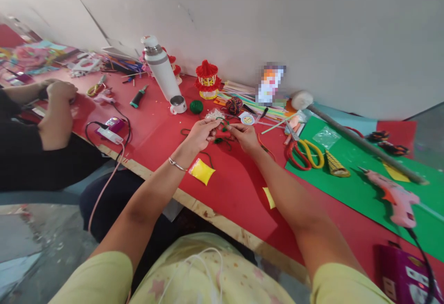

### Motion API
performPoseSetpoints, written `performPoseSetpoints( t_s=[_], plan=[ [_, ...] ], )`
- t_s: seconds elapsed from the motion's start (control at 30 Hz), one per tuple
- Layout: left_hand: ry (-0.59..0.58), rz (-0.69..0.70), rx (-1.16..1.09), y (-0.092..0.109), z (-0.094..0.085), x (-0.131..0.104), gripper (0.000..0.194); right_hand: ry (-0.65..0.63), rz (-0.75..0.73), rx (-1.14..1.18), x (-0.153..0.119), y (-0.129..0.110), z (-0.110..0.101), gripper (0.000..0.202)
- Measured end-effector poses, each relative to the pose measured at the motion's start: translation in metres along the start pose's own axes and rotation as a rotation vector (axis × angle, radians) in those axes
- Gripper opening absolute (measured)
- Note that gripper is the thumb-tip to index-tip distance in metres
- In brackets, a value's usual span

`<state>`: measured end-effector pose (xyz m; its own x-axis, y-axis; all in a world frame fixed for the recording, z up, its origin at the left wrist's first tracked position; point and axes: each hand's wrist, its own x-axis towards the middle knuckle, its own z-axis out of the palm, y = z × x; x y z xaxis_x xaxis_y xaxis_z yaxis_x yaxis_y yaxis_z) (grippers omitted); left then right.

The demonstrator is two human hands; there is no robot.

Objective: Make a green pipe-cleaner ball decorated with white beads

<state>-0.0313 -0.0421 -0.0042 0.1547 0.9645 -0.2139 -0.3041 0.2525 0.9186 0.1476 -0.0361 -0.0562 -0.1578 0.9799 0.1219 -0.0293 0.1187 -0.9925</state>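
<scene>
Dark green yarn (222, 121) runs between my two hands over the red table. My left hand (202, 134), with a silver bangle at the wrist, pinches the yarn. On the other side my right hand (244, 136) holds it too, thumb and index finger pressed together. Loose strands and a small green clump (218, 141) show just below the fingers; how the yarn is looped is too small to tell. Behind my left hand sit a green yarn ball (196, 106) and a clear bag of pale bits (213, 113). Nearer me lies a yellow packet (201, 171).
A white flask (161, 73) and metal-lined cup (178, 105) stand behind left. Scissors (310, 153), a long-handled mallet (301, 100) and a pink glue gun (393, 197) lie on the right. A purple power strip (402, 271) is nearby. Another person's forearm (57, 119) rests at left.
</scene>
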Motion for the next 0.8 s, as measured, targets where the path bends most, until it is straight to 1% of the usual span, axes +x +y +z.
performPoseSetpoints(
  t_s=[0.07, 0.13, 0.23, 0.33, 0.43, 0.53, 0.6, 0.7, 0.8],
  plan=[
    [0.012, 0.008, -0.013, -0.004, 0.0, 0.001, 0.031, -0.03, -0.001, -0.038, -0.003, -0.005, 0.001, 0.043],
    [0.041, 0.033, -0.012, -0.008, 0.002, 0.002, 0.033, -0.022, 0.003, -0.038, -0.005, -0.011, 0.003, 0.043],
    [0.075, 0.069, 0.0, -0.01, 0.005, 0.002, 0.033, 0.086, 0.021, 0.031, -0.005, -0.014, 0.004, 0.042],
    [0.051, 0.076, 0.008, -0.014, 0.008, 0.002, 0.033, 0.221, 0.03, 0.082, 0.0, -0.009, 0.003, 0.041],
    [0.042, 0.082, -0.005, -0.018, 0.009, 0.004, 0.033, 0.276, 0.032, 0.097, 0.004, -0.003, -0.002, 0.043],
    [0.087, 0.104, -0.018, -0.022, 0.007, 0.005, 0.032, 0.276, 0.036, 0.06, 0.004, -0.002, -0.005, 0.044],
    [0.119, 0.122, -0.033, -0.023, 0.006, 0.006, 0.032, 0.257, 0.009, 0.018, 0.001, -0.005, -0.004, 0.043],
    [0.144, 0.135, -0.048, -0.024, 0.004, 0.006, 0.034, 0.212, -0.058, -0.099, -0.003, -0.01, 0.0, 0.043],
    [0.146, 0.151, -0.044, -0.026, 0.003, 0.006, 0.034, 0.185, -0.091, -0.188, -0.005, -0.013, 0.006, 0.04]
  ],
)
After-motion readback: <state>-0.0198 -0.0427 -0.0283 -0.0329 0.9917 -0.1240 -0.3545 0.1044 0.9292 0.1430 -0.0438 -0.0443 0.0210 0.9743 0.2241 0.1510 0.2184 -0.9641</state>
